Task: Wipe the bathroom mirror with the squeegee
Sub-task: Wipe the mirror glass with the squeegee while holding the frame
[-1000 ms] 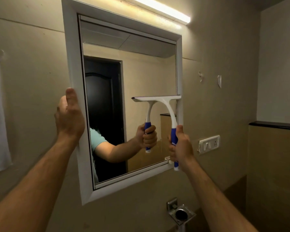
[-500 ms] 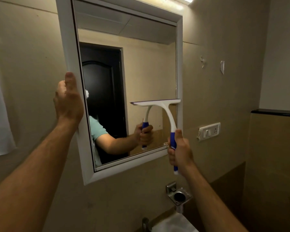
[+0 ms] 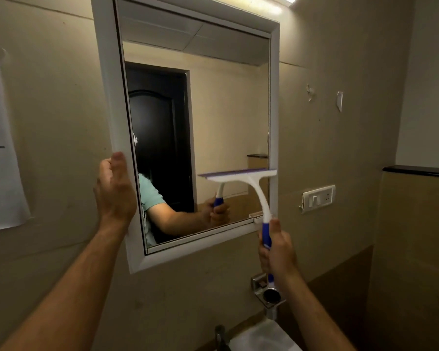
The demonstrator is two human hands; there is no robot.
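Note:
A white-framed mirror hangs on the beige wall. My left hand grips its left frame edge, thumb on the front. A white squeegee with a blue handle lies with its blade flat against the lower right of the glass, touching the right frame. My right hand is shut around the blue handle, below the mirror's bottom right corner. The glass reflects my arm, the squeegee and a dark door.
A switch plate is on the wall right of the mirror. A chrome holder sits under my right hand, with a tap and basin below. A paper sheet hangs at left. A dark ledge runs at right.
The squeegee blade and my right hand have slid down the right side of the glass. My left hand has stayed on the left frame edge.

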